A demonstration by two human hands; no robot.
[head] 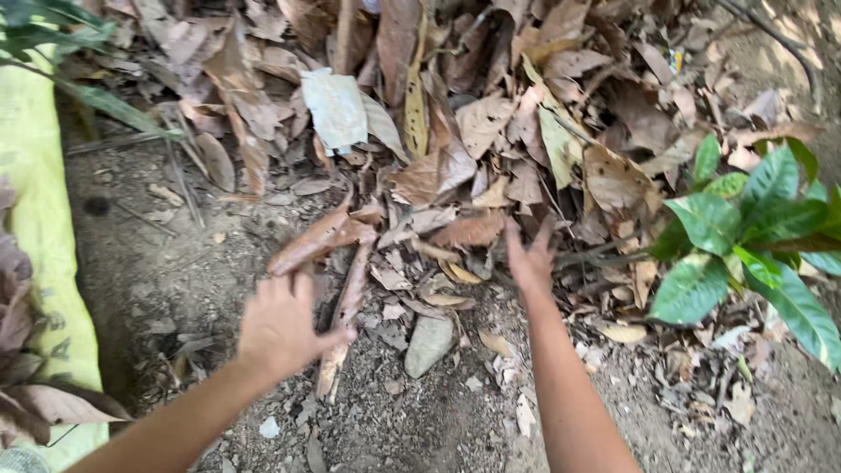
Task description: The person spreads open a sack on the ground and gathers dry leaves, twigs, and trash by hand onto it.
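My left hand (282, 326) hovers open, palm down, over bare soil next to a long brown leaf (343, 307). My right hand (530, 256) reaches forward with its fingers apart, at the near edge of a heap of dry brown leaves (473, 149). Neither hand holds anything. A curled brown leaf (320, 238) lies just beyond my left hand. A grey stone (428, 343) sits on the ground between my two arms.
A yellow sack (39, 219) with dry leaves in it lies along the left edge. A small green-leaved plant (745, 236) grows at the right. A pale crumpled wrapper (335, 109) rests on the heap. Thin twigs lie on the soil at left.
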